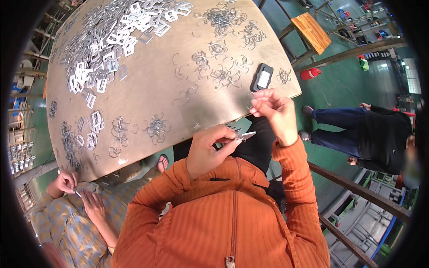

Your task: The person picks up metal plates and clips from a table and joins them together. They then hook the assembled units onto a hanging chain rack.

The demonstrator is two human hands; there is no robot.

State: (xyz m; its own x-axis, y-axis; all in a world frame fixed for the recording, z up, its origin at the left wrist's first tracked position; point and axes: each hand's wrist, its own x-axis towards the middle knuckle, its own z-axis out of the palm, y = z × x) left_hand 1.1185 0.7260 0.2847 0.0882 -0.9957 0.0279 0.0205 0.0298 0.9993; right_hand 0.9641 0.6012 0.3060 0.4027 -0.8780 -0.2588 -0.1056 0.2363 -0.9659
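Note:
My left hand (213, 148) pinches a small flat metal plate (245, 136) between thumb and fingers, just off the table's near edge. Higher and to the right, my right hand (274, 108) grips a thin bent wire clip (250, 101) at its fingertips. The two hands are apart, and the clip does not touch the plate. Close beyond my right hand, a black case with a white label (263, 79) lies on the table. Loose wire clips (223, 73) are scattered in small heaps on the tabletop beyond my hands.
A big pile of silvery metal frames (120, 35) covers the table's (152, 85) far left. At lower left, a co-worker's hands (82, 192) hold a similar part. Another person (357, 131) stands at right. A wooden stool (311, 32) and a red extinguisher (310, 73) are beyond the table.

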